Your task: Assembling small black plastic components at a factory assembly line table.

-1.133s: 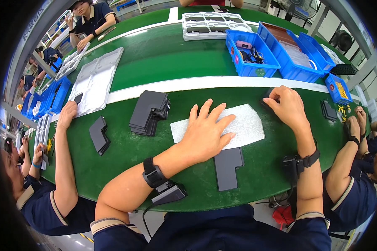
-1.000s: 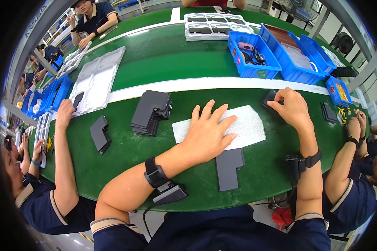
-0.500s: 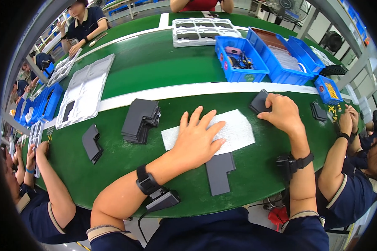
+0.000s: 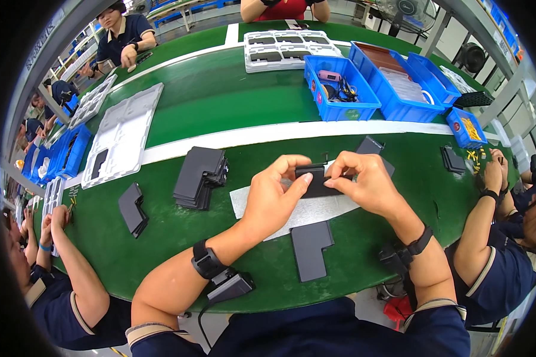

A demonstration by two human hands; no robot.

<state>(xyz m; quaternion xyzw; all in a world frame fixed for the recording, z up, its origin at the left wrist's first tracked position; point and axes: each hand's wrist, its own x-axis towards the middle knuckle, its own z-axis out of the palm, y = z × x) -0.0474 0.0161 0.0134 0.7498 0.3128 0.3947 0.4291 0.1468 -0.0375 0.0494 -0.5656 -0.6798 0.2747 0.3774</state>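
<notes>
My left hand point(image 4: 272, 193) grips a dark grey flat piece point(image 4: 317, 189) at its left end, thumb on the near face, raised above a white padded sheet point(image 4: 298, 216). At the piece's right end, my right hand point(image 4: 368, 181) pinches its upper edge with thumb and forefinger; anything thin between those fingertips is too small to make out. An L-shaped dark grey piece point(image 4: 311, 253) lies flat just nearer than the sheet. Left of the sheet stands a tall stack of similar pieces point(image 4: 198, 172). More dark pieces point(image 4: 370, 145) lie behind my right hand, partly hidden.
A smaller stack point(image 4: 132, 208) lies farther left, beside a white moulded tray point(image 4: 134, 119). Blue bins point(image 4: 348, 110) and a filled white tray point(image 4: 289, 65) stand across the green table. Co-workers sit at both sides; yellow bits point(image 4: 473, 159) lie at right.
My left hand has lifted off the white sheet and now holds a dark flat piece. My right hand has come left from the pieces at the right to meet it.
</notes>
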